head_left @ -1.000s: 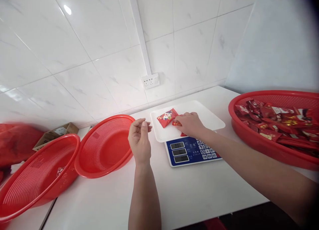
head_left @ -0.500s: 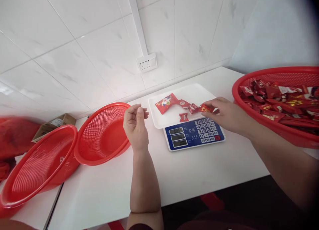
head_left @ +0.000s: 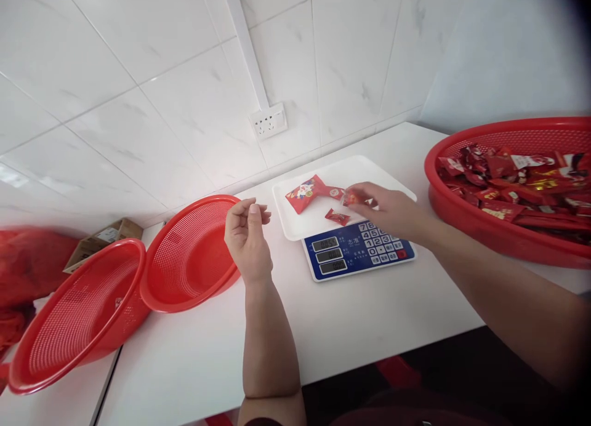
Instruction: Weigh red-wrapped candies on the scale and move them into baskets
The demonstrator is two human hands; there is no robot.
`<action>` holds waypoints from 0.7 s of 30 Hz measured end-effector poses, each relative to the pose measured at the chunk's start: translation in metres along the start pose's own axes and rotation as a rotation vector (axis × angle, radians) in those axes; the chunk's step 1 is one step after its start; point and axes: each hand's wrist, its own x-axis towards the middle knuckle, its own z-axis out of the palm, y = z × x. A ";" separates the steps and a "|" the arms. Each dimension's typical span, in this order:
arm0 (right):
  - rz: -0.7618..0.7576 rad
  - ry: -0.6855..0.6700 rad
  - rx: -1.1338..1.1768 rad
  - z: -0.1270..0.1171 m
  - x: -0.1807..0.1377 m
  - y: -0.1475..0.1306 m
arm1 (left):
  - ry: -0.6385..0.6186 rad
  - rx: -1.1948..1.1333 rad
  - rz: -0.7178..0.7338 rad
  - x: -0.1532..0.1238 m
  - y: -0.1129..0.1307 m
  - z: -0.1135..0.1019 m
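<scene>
My right hand (head_left: 385, 207) reaches over the white weighing tray (head_left: 289, 226), its fingers closed on a red wrapped candy (head_left: 351, 198) that they partly cover. On the tray beside it lie a small red wrapped candy (head_left: 337, 217), another red wrapped candy (head_left: 333, 192) and a larger red packet (head_left: 305, 194) with a printed picture. Below the tray shows the blue keypad panel of a digital scale (head_left: 357, 253). Left of the tray, my left hand (head_left: 249, 241) is raised with fingers loosely curled and thumb apart. Nothing shows in it.
At the right stands a large red basket (head_left: 462, 229) full of red wrapped sweets. Two more red baskets are on the left, a round one (head_left: 191, 253) and a tilted one (head_left: 74, 315). A cardboard box (head_left: 99, 244) sits behind them. The tiled wall has a socket (head_left: 268, 121).
My right hand has moved left across the tray with a red candy, now covering the candy near the middle. My left hand stays about the same. The view has shifted slightly.
</scene>
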 end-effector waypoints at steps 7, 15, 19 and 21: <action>0.202 0.067 -0.121 -0.005 0.004 0.019 | -0.013 0.001 -0.018 0.000 -0.002 0.002; 0.097 0.089 0.224 0.008 0.005 0.018 | -0.008 0.026 -0.019 0.000 0.000 0.001; 0.073 0.218 0.381 -0.001 -0.018 0.033 | -0.005 0.021 -0.013 0.000 -0.001 0.002; 0.107 0.295 0.360 -0.009 -0.034 0.039 | 0.002 0.022 -0.008 0.000 -0.002 0.002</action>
